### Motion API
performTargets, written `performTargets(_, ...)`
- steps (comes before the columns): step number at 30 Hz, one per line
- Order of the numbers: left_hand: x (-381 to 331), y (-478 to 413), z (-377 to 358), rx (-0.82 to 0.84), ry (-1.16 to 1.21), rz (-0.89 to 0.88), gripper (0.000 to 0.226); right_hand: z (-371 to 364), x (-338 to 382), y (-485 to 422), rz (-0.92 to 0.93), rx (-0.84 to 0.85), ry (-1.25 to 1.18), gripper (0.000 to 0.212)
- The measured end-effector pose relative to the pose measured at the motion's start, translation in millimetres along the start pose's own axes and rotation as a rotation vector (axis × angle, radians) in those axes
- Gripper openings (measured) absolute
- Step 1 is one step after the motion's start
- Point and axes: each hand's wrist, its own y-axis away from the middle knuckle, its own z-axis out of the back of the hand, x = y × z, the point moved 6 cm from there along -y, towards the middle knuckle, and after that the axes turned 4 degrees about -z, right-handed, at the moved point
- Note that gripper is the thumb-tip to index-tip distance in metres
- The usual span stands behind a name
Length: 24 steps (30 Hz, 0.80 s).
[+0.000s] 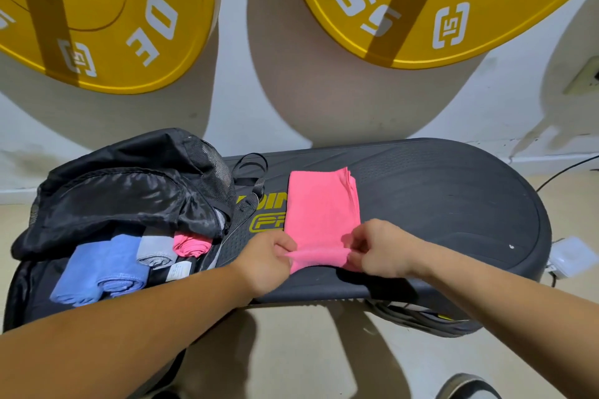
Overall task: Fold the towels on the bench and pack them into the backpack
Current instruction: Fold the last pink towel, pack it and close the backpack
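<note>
A pink towel (322, 210), folded into a narrow strip, lies lengthwise on the dark bench (437, 201). Its near end is curled up into a small roll. My left hand (272, 256) pinches the left end of that roll and my right hand (377, 249) pinches the right end. To the left, a black backpack (123, 191) lies open on the bench's left end. Inside it sit a rolled blue towel (103, 269), a rolled grey towel (155, 251) and a rolled pink towel (191, 244), side by side.
Two large yellow weight plates (107, 16) (431, 3) hang against the white wall behind the bench. A white adapter (570, 257) and a black cable (567, 172) lie on the floor at the right. A shoe (466, 387) shows at the bottom edge.
</note>
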Motion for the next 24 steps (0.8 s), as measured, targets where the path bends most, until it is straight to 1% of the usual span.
performTargets(2, 4, -2, 5, -0.043, 0.030, 0.062, 0.020, -5, -6, -1, -0.147, 0.091, -0.262, 0.012)
performTargets(3, 3, -3, 8, -0.072, -0.009, 0.043, 0.019, -9, -9, -2, -0.217, 0.101, -0.348, 0.007)
performTargets(5, -6, -7, 15, -0.129, -0.168, -0.110, 0.019, -12, -15, -3, -0.309, 0.065, -0.429, 0.003)
performTargets(6, -14, -8, 16, -0.130, -0.283, -0.231, 0.019, -13, -15, -4, -0.324, 0.040, -0.431, 0.004)
performTargets(7, -23, -6, 13, -0.104, -0.433, -0.378, 0.018, -12, -17, -6, -0.307, 0.000, -0.384, 0.006)
performTargets(8, -31, -3, 8, -0.062, -0.610, -0.542, 0.018, -8, -17, -9, -0.245, -0.061, -0.269, 0.009)
performTargets(9, -36, 2, 0, -0.014, -0.792, -0.685, 0.020, -4, -14, -10, -0.146, -0.141, -0.090, 0.013)
performTargets(10, -36, 7, -7, 0.024, -0.924, -0.784, 0.022, -3, -9, -9, -0.019, -0.224, 0.088, 0.017)
performTargets(11, -34, 12, -13, 0.051, -0.985, -0.808, 0.021, -5, -1, -8, 0.122, -0.297, 0.219, 0.018)
performTargets(12, -32, 16, -16, 0.061, -1.003, -0.786, 0.020, -10, 7, -4, 0.249, -0.356, 0.314, 0.016)
performTargets(14, -27, 17, -18, 0.046, -0.997, -0.762, 0.023, -19, 22, 6, 0.428, -0.437, 0.462, 0.015)
performTargets(16, -27, 14, -16, 0.035, -1.011, -0.774, 0.024, -25, 28, 12, 0.504, -0.496, 0.563, 0.026)
performTargets(18, -27, 7, -11, 0.034, -0.991, -0.750, 0.018, -26, 30, 13, 0.502, -0.526, 0.646, 0.037)
performTargets(19, -27, 4, -9, 0.040, -0.967, -0.708, 0.016, -27, 28, 11, 0.485, -0.538, 0.676, 0.037)
performTargets(21, -26, 1, -5, 0.059, -0.849, -0.630, 0.023, -28, 24, 7, 0.446, -0.523, 0.691, 0.029)
performTargets(22, -26, -1, -3, 0.083, -0.745, -0.560, 0.026, -26, 23, 6, 0.422, -0.500, 0.658, 0.023)
performTargets(23, -26, -3, 1, 0.092, -0.615, -0.464, 0.027, -23, 21, 4, 0.388, -0.474, 0.592, 0.017)
performTargets(24, -23, -6, 6, 0.091, -0.476, -0.352, 0.024, -16, 20, 1, 0.336, -0.411, 0.493, 0.013)
